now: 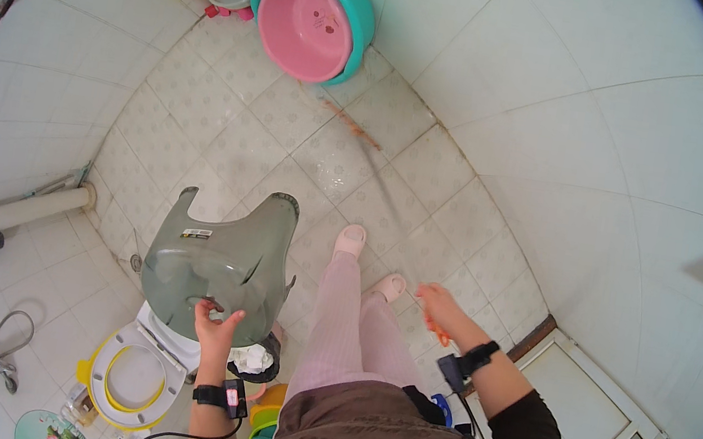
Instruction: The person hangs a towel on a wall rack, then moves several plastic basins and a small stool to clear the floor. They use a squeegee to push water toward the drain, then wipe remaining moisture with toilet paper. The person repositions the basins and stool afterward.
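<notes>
My left hand (216, 325) grips a translucent grey-green plastic stool (214, 274) through the hole in its seat. The stool is tilted, its legs pointing away from me, and it bears a small label. My right hand (444, 308) is closed around the orange grip (437, 331) of a long-handled floor tool. Its handle is faint and blurred. At the far end an orange strip (355, 126) lies at the tiled floor; whether it is a brush or a squeegee cannot be told.
A toilet (90, 378) with a yellow-edged seat stands at lower left, beside a lined waste bin (271, 368). A pink basin (302, 28) rests inside a teal basin (360, 23) at the far corner. A white pipe (19, 211) runs left. A door (601, 420) is at right.
</notes>
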A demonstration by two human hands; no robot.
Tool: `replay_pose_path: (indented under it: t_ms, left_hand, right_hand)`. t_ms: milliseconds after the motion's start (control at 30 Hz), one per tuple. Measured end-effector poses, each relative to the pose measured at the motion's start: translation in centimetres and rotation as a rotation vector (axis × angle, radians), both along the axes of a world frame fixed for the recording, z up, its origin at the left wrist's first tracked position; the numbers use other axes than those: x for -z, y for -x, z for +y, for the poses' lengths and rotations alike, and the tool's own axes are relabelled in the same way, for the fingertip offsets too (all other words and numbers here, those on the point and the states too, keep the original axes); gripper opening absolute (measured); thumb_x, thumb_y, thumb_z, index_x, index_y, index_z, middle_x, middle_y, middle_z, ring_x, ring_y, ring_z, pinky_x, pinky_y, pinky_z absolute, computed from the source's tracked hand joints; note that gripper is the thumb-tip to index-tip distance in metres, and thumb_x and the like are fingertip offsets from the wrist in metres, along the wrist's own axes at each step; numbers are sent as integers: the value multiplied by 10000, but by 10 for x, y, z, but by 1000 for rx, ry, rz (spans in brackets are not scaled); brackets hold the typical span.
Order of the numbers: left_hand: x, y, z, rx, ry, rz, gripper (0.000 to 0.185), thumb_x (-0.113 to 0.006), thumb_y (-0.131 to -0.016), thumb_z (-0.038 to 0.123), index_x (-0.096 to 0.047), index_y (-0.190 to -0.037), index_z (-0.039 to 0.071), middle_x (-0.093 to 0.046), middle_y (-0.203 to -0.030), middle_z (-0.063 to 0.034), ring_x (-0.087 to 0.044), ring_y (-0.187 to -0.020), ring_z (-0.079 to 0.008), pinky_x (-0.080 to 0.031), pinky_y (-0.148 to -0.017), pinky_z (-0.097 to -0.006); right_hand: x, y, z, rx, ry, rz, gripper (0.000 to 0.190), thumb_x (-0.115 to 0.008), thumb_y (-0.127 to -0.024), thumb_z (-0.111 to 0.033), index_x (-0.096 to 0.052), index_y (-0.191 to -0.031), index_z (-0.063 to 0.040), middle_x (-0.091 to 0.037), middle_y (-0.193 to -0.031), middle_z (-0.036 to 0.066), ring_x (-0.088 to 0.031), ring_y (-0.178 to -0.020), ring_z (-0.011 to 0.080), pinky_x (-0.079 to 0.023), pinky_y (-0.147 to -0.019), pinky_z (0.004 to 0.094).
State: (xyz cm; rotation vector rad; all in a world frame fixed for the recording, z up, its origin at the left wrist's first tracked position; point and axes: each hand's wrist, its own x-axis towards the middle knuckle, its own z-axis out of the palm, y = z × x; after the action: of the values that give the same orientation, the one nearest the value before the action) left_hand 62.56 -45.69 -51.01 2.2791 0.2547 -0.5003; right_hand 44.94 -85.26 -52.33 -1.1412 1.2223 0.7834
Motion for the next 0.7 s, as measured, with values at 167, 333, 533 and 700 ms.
replay_pose_path:
  t_ms: [167, 333, 533, 700]
  left_hand:
    - [-1, 0, -1, 54, -82, -29, 547, -820, -577, 145, -457, -971, 31, -514, -878, -23, -487, -720, -101, -386, -559, -218]
    - [-5, -1, -1, 34, -83, -4, 546, -822, -582, 153, -461, -971, 26, -513, -859, -21, -481, -701, -96, -386, -554, -218]
    - [-21, 8, -2, 79, -49, -123, 533, -832, -572, 160, -469, -945, 48, -509, -847, -9, -457, -682, -90, -375, -542, -219]
    - [-50, 36, -6, 163, -127, -237, 556, -836, -567, 186, -469, -949, 16, -516, -846, -29, -466, -688, -110, -390, -560, -228]
  right_hand:
    - [2, 34, -55, 179, 67, 64, 371, -374, -863, -401, -453, -996, -63, -406, -517, 56, -385, -388, 160, -308, -347, 315]
    - [28, 31, -38, 259, -2, 120, 322, -394, -845, -366, -411, -992, -80, -412, -568, 72, -405, -444, 181, -317, -364, 335]
    - [33, 22, 37, 226, -200, -10, 323, -403, -855, -347, -439, -976, -49, -426, -566, 83, -406, -414, 189, -327, -359, 334]
    - [40, 20, 13, 420, -434, -183, 276, -455, -885, -335, -476, -951, -69, -425, -536, 19, -397, -400, 124, -315, -349, 254]
